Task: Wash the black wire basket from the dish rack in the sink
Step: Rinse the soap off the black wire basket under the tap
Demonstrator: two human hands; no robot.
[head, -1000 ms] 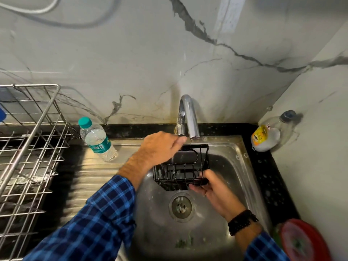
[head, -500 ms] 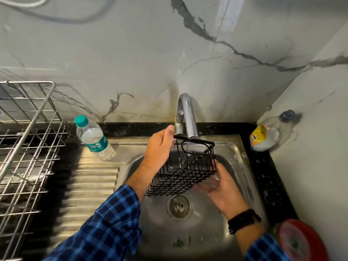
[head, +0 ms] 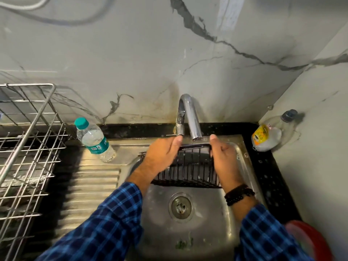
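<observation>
Both of our hands are gripping the black wire basket (head: pixel 192 166) over the sink (head: pixel 243 161), above the drain (head: pixel 180 206): the left hand (head: pixel 162 155) is closing its grip on the left end, the right hand (head: pixel 223 157) is clamping the right end. We are holding its far rim just under the tap (head: pixel 190 117); whether water is running we cannot tell. Beyond, on the counter, a water bottle (head: pixel 93 140) is standing beside the dish rack (head: pixel 28 144). Judging by this, we are rinsing mid-wash, with no scrubbing visible; finishing and draining are still waiting.
</observation>
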